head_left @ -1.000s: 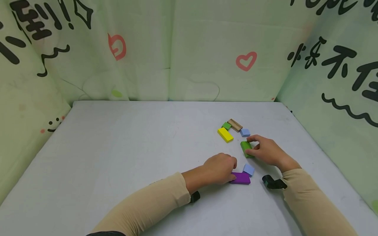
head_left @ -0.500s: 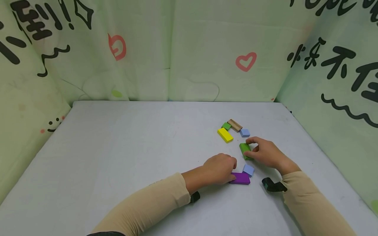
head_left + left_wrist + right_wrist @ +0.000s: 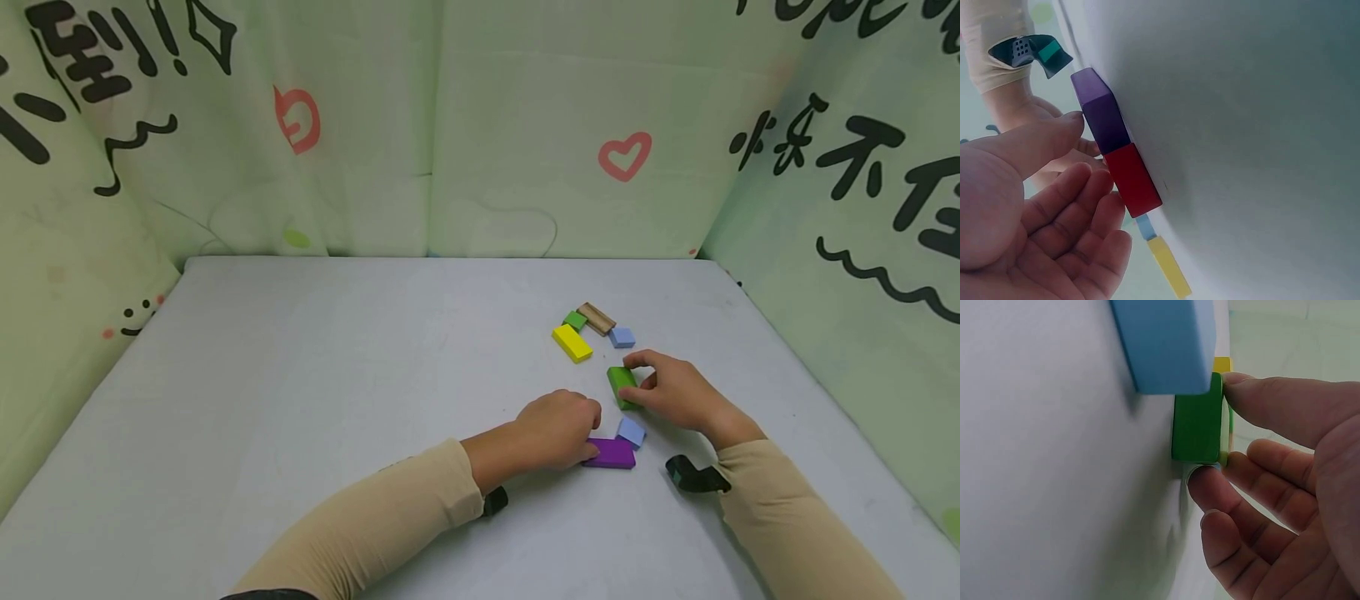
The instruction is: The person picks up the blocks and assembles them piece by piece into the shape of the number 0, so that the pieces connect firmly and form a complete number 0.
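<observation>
In the head view my left hand (image 3: 557, 429) has its thumb against a purple block (image 3: 615, 453), whose right end meets a light blue block (image 3: 632, 431). The left wrist view shows this thumb beside the purple block (image 3: 1107, 119) and curled fingers beside a red block (image 3: 1134, 181) touching it; the head view hides the red one. My right hand (image 3: 678, 392) pinches a green block (image 3: 622, 387) between thumb and fingers, above the light blue block. In the right wrist view the green block (image 3: 1197, 422) lies between thumb and fingertips, and a blue block (image 3: 1166, 347) is nearer the camera.
Farther back on the white table (image 3: 337, 375) lie a yellow block (image 3: 572, 342), a small green block (image 3: 575, 320), a wooden brown block (image 3: 597, 318) and another light blue block (image 3: 622, 337). Printed green cloth (image 3: 510, 125) stands around the table.
My right hand has shifted the green block slightly towards the near light blue block and a little left. My left hand has stayed in place.
</observation>
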A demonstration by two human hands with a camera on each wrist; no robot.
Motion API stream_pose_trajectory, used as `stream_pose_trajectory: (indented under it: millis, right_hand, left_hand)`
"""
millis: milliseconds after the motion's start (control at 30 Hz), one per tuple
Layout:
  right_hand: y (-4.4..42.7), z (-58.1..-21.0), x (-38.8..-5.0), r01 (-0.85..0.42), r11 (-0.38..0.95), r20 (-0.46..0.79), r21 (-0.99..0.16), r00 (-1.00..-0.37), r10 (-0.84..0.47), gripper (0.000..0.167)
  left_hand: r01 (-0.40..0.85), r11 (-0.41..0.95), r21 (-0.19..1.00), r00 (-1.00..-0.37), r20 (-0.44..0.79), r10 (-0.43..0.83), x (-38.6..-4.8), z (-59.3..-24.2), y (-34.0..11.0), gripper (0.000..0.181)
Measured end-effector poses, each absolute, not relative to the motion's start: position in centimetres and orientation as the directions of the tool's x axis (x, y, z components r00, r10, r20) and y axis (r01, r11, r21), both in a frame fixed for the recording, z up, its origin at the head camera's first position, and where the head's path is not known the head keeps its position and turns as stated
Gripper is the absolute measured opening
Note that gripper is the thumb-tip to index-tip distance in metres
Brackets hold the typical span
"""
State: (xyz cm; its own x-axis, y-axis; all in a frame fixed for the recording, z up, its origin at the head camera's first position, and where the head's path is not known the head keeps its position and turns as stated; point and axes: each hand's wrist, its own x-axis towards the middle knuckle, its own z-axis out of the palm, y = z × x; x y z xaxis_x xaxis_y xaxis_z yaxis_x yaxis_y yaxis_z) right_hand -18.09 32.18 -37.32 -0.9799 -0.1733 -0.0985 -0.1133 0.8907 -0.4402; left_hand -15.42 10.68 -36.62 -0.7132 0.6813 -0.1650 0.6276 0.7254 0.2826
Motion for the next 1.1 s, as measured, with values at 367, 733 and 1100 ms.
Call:
stream_pose_trajectory:
  millis: [367,733,1100]
  right_hand:
    - [31.99,-37.15,-17.7,-0.106,0.892,-0.104,-0.438,-0.98,-0.168,0.054]
    - [31.97,-37.16,-17.43,-0.118,0.889,-0.102,-0.441,-0.978,-0.181,0.055]
    - [31.87,-37.08,-17.17,-0.136,0.886,-0.09,-0.443,-0.977,-0.194,0.053]
  left_hand:
    - [0.624,0.729,0.283,-0.714,-0.173,0.678,-15.46,-36.54,10.73,0.031]
    - [0.626,0.729,0.277,-0.716,-0.167,0.678,-15.53,-36.65,10.73,0.031]
    - [0.625,0.727,0.285,-0.716,-0.163,0.679,-15.62,-36.86,10.77,0.03]
